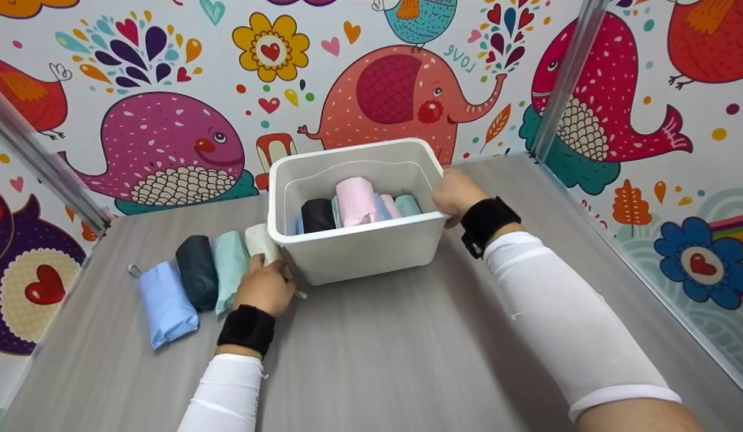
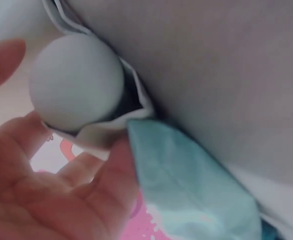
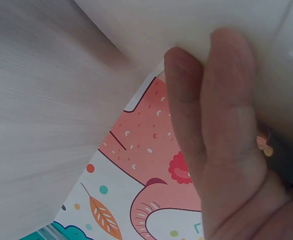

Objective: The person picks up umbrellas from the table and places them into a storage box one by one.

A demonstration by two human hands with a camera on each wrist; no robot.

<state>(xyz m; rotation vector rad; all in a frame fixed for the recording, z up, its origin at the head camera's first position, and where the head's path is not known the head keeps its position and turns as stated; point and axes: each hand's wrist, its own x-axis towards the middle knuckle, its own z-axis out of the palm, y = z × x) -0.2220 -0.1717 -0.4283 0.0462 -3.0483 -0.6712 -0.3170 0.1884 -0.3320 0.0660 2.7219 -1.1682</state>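
Note:
A white plastic bin point(image 1: 371, 258) stands on the grey table, holding several rolled, fabric-covered bundles, among them a pink one point(image 1: 355, 201) and a black one point(image 1: 318, 216). My right hand point(image 1: 461, 195) grips the bin's right side at the rim; in the right wrist view two fingers point(image 3: 229, 95) lie against its wall. Left of the bin, my left hand point(image 1: 266, 289) holds a cream folding umbrella point(image 1: 261, 240) in a fabric sleeve. Its smooth round end point(image 2: 76, 82) shows in the left wrist view. Beside it lies a mint-green sleeved umbrella point(image 1: 230, 264), close to the left fingers.
Farther left on the table point(image 1: 371, 360) lie a dark sleeved umbrella point(image 1: 197, 273) and a light blue one point(image 1: 167, 303) with a grey strap loop. A wall with cartoon animals point(image 1: 383, 96) stands directly behind the bin, and metal posts point(image 1: 566, 90) rise at the corners.

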